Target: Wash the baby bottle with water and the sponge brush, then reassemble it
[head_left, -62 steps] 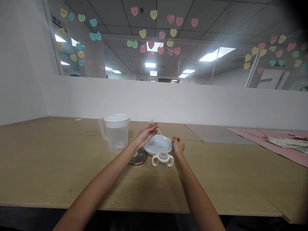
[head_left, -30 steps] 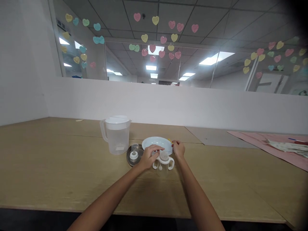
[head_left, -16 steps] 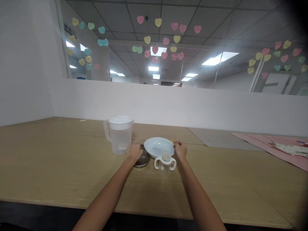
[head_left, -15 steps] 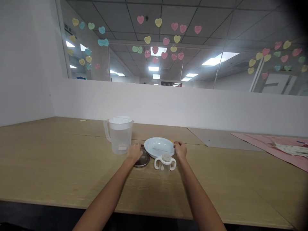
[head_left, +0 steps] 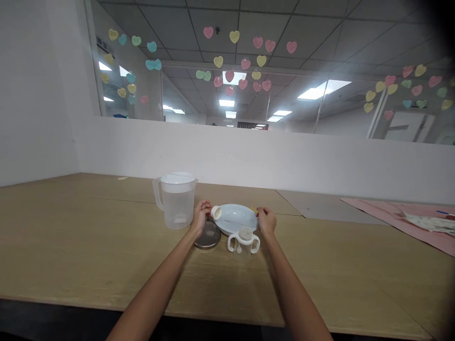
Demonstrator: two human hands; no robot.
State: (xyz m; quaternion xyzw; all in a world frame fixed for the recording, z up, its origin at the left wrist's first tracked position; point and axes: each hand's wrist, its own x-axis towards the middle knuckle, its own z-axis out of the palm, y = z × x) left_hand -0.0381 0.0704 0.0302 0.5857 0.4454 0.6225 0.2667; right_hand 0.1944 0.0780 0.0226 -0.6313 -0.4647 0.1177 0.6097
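Note:
My left hand [head_left: 202, 215] is closed on a small white round cap [head_left: 216, 212], tilted with its round face toward the right, at the left rim of a white plate [head_left: 232, 210]. My right hand [head_left: 266, 220] is pinched at the plate's right rim. A thin yellow piece [head_left: 253, 209] sticks out by its fingers; the rest is hidden. Across the plate lies a thin, faint line. In front stands a clear cup [head_left: 242, 247] with two white handles and a pale top. Under my left wrist a round metal dish [head_left: 209, 237] rests on the table.
A translucent lidded pitcher [head_left: 178, 206] stands left of my left hand. The wooden table [head_left: 106, 246] meets a white wall [head_left: 227, 156] behind. On the far right lies a pink cloth [head_left: 387, 217] with a whitish item and a blue pen-like thing on it.
My left hand has risen from the metal dish, bringing the white cap up beside the plate. The right hand stays nearly still at the plate's rim.

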